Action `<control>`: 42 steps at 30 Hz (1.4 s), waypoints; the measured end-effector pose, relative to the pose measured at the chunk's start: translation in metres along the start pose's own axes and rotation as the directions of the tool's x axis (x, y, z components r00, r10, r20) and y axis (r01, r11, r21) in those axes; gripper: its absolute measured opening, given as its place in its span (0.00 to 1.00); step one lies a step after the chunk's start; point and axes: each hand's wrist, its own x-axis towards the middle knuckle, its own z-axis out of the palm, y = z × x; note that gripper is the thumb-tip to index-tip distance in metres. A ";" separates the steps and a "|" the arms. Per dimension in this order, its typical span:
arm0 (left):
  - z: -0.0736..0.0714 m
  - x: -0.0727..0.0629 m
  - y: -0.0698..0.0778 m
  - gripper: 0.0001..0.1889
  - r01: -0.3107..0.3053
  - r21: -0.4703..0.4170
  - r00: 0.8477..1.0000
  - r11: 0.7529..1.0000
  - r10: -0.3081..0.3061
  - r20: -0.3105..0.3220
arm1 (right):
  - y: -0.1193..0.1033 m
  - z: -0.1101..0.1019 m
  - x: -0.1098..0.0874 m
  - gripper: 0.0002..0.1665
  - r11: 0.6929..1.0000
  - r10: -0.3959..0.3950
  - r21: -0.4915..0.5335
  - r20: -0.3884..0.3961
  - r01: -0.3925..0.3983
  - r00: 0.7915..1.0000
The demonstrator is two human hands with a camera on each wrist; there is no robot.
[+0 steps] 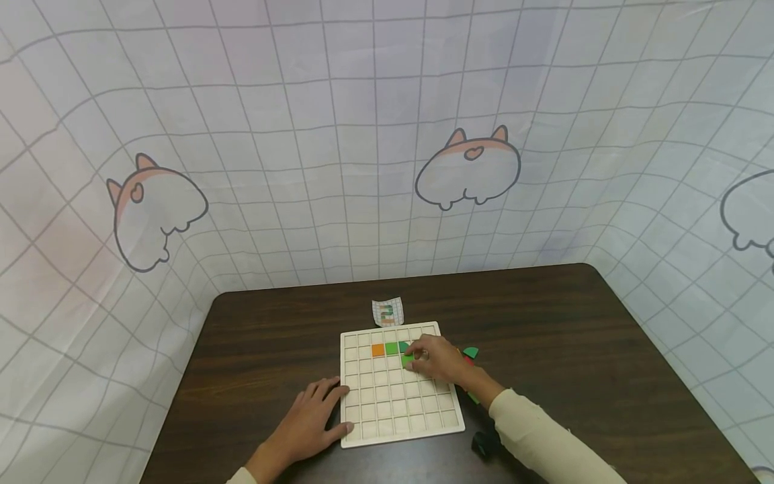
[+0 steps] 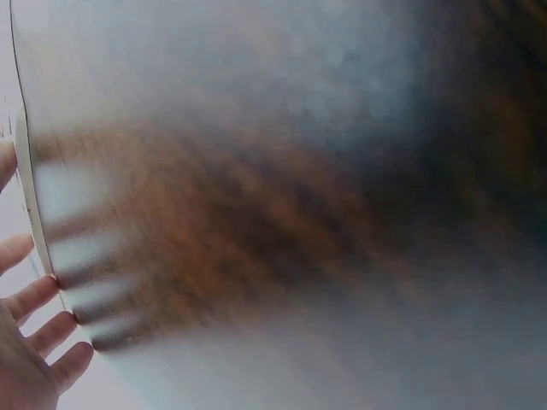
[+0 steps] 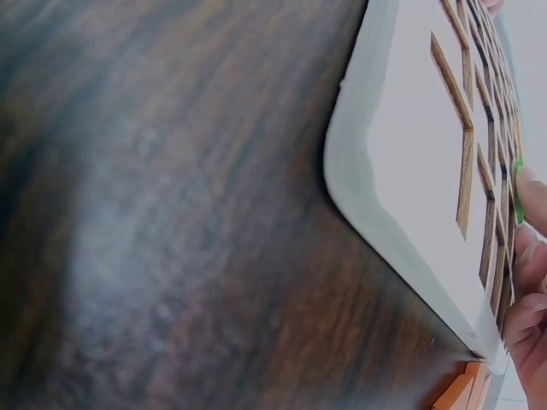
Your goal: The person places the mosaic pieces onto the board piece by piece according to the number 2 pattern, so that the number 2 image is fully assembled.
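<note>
A cream grid board (image 1: 387,410) lies on the dark table. My left hand (image 1: 308,420) rests at its left edge, fingers spread, with fingertips on the rim; the left wrist view shows these fingers (image 2: 34,297) beside the edge. Over the upper right of the board, my right hand (image 1: 440,359) pinches a green square tile (image 1: 407,361) between thumb and forefinger. In the right wrist view the green tile (image 3: 518,192) shows at the fingertips. A row above it holds an orange tile (image 1: 377,349), a green tile (image 1: 392,347) and a dark green piece (image 1: 404,346), partly covered by the forefinger.
Behind the board lies a small pattern card (image 1: 388,312). Loose pieces sit right of the board, among them a dark green rounded piece (image 1: 470,351) and an orange one (image 3: 457,391), partly hidden by my right arm. A black object (image 1: 484,444) lies near the right forearm.
</note>
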 end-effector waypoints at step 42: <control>-0.002 -0.001 0.000 0.35 -0.003 -0.027 1.000 1.000 0.004 0.015 | 0.014 -0.026 -0.021 0.15 0.987 -0.004 0.159 -0.168 0.032 0.986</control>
